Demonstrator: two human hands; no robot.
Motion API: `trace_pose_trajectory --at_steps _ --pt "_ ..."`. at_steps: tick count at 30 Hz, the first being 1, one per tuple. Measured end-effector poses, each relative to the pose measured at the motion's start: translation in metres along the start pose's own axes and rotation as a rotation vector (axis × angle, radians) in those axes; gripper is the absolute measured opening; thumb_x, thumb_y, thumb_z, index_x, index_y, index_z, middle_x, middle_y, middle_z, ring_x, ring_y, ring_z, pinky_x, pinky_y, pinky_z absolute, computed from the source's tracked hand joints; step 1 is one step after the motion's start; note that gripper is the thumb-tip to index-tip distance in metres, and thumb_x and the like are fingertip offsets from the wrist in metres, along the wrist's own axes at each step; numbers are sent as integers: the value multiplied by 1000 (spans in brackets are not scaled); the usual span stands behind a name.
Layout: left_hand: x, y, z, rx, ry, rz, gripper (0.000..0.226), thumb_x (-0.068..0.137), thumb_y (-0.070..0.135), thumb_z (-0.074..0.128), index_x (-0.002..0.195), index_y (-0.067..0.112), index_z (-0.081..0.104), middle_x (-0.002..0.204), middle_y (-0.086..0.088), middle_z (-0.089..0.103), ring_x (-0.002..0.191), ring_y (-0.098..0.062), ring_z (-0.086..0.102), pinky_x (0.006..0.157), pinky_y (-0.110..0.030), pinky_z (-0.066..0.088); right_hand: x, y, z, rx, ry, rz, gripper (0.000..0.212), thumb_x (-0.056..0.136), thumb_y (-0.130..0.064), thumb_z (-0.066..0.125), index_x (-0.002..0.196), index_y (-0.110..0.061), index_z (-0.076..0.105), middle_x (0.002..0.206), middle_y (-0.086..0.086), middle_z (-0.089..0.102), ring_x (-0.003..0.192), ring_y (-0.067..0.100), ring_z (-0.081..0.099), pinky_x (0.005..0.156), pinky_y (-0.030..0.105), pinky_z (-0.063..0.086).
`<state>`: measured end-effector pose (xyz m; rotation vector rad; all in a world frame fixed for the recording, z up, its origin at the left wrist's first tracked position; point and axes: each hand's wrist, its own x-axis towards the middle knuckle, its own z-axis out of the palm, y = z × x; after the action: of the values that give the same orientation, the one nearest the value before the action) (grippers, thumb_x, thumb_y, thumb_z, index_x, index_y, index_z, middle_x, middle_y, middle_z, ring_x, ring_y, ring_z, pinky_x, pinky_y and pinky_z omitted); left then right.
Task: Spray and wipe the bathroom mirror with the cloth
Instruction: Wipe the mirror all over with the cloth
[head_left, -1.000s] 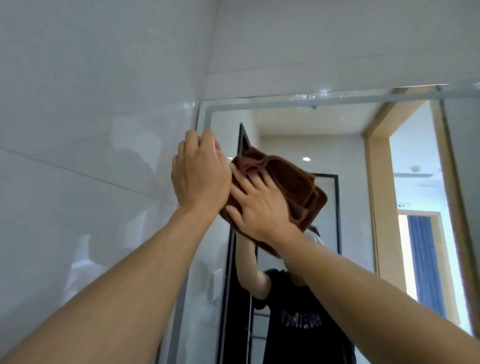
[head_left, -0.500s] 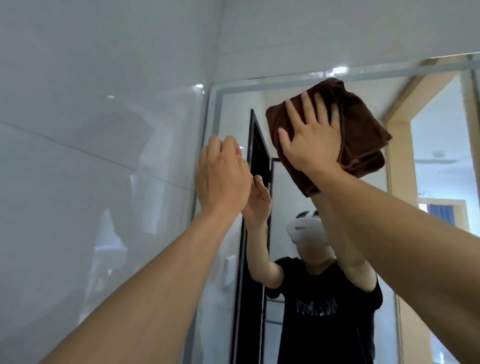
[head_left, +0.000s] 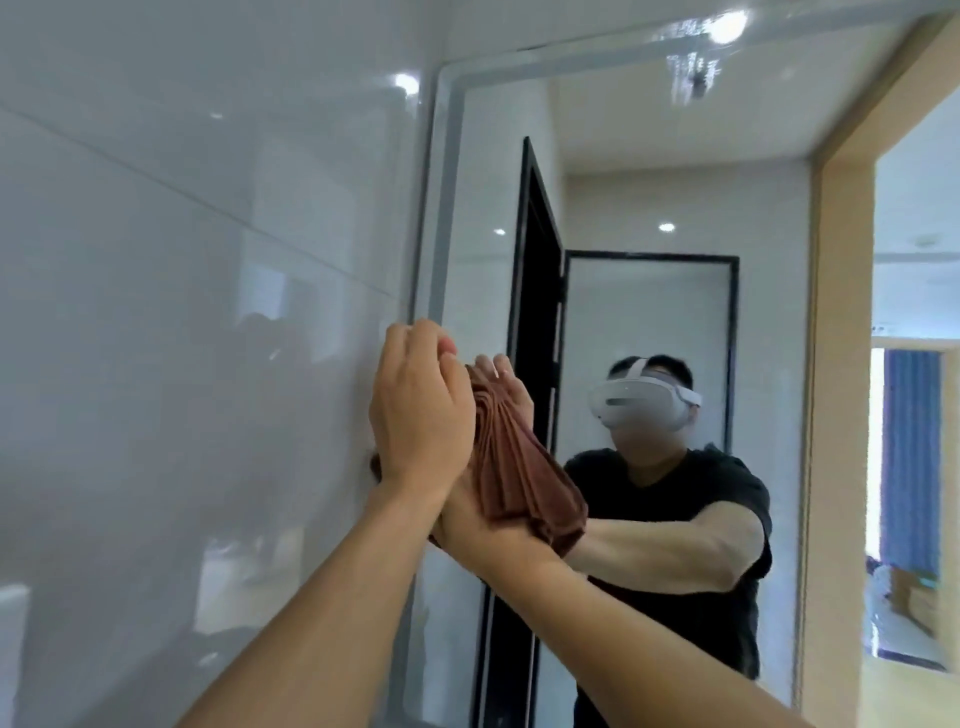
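We've got both arms up at the mirror (head_left: 675, 156), working its left edge right by the white tiled wall (head_left: 182, 260). Left hand (head_left: 418, 410) is in front, back of the hand to us, fingers bent over at the top near the mirror frame (head_left: 447, 208) — can't tell if they've got hold of anything, the fingertips are hidden from here. Right hand (head_left: 467, 514) sits lower and mostly behind the left wrist; only the heel of the hand and wrist show, so whether its fingers lie flat or curl is hidden too. The brown cloth (head_left: 519, 467) is bunched in folds btwn that right hand and the glass, pressed vs the mirror low on the left side, just right of the left hand and touching it. Cloth fans out from a tight gather at top to a wider bottom edge. In the reflection we see a person in a black T-shirt with a white headset, arms reaching fwd, plus a black-framed door (head_left: 535, 312) standing open. Wet streaks glint near the mirror's top edge.
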<state>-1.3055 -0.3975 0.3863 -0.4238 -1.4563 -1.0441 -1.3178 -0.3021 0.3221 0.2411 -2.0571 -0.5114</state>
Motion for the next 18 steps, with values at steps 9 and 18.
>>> trace_pose_trajectory --at_steps 9,18 --pt "45 17 -14 64 74 83 12 93 7 41 87 13 50 95 -6 53 74 -19 48 61 -26 34 104 189 -92 0 262 64 64 97 -50 47 155 -27 36 167 13 19 151 38 21 123 46 9" --pt "60 22 9 32 115 26 18 92 7 37 95 9 56 97 0 50 77 -14 47 67 -24 35 88 110 -49 -128 339 149 66 96 -56 34 156 -30 32 167 7 23 153 32 21 123 56 11"
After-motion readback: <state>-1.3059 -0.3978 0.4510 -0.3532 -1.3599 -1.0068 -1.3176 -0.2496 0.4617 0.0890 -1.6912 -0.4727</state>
